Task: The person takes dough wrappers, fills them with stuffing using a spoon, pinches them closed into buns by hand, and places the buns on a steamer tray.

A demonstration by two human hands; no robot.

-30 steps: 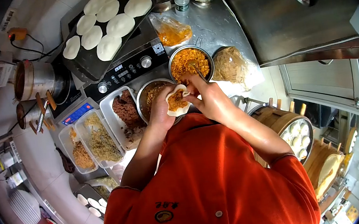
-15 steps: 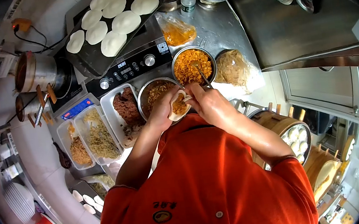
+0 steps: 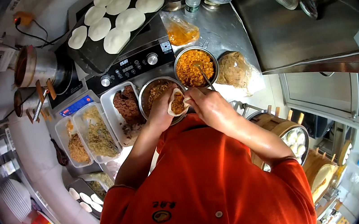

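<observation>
A bun wrapper (image 3: 177,105) of pale dough, with brownish-orange filling in its middle, is cupped in my left hand (image 3: 160,114). The fingers of my right hand (image 3: 210,107) are closed in a pinch on the wrapper's right edge. The dough is gathered at that side and its top remains open. Just beyond my right hand stands a metal bowl of orange chopped filling (image 3: 191,65), with a spoon (image 3: 205,76) leaning in it. A second bowl of brown minced filling (image 3: 155,91) is partly hidden behind my left hand.
Plastic tubs of dark red paste (image 3: 127,105) and pale shredded filling (image 3: 99,134) stand to the left. Flat dough rounds (image 3: 129,19) lie on a black tray over the cooktop. A bagged brown mass (image 3: 234,69) and a bamboo steamer (image 3: 277,128) are to the right.
The wrapper has turned slightly in my hands, so its filled opening faces up more. Both hands stay in nearly the same place; the whole view has shifted a little.
</observation>
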